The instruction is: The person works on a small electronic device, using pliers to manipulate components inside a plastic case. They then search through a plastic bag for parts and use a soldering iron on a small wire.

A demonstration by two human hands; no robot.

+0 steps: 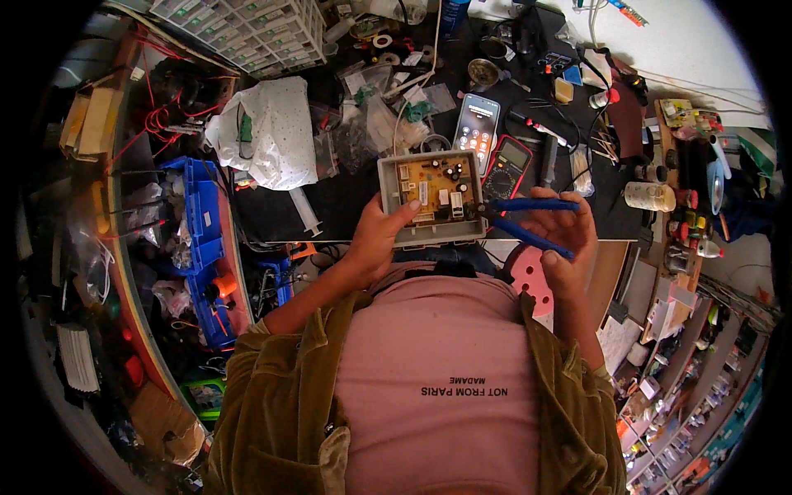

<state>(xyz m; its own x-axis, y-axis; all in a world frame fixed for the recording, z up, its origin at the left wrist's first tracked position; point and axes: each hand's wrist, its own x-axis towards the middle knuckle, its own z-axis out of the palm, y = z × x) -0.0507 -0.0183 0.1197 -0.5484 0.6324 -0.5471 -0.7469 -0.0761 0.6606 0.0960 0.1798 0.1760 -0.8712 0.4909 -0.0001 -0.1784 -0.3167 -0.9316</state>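
A grey open plastic box (pixel 386 177) sits at the near edge of the dark workbench. Inside it lies a tan circuit board (pixel 431 186) with capacitors, relays and other parts. My left hand (pixel 381 235) grips the box's left side, its thumb over the rim onto the board. In my right hand (pixel 573 239) is a pair of blue-handled pliers or cutters (pixel 536 205), the handles spread apart. Their dark jaws meet the right rim of the box; whether they bite on it I cannot tell. Just behind that side lies a red multimeter (pixel 507 165).
A lit phone (pixel 477 124) lies behind the box, near a white plastic bag (pixel 268 132) and a syringe (pixel 305 212). Blue bins (pixel 202 219) stand at left, drawer cabinets (pixel 256 33) at back left. A jar (pixel 649 196) is at right; a pink stool (pixel 530 280) is below the bench edge.
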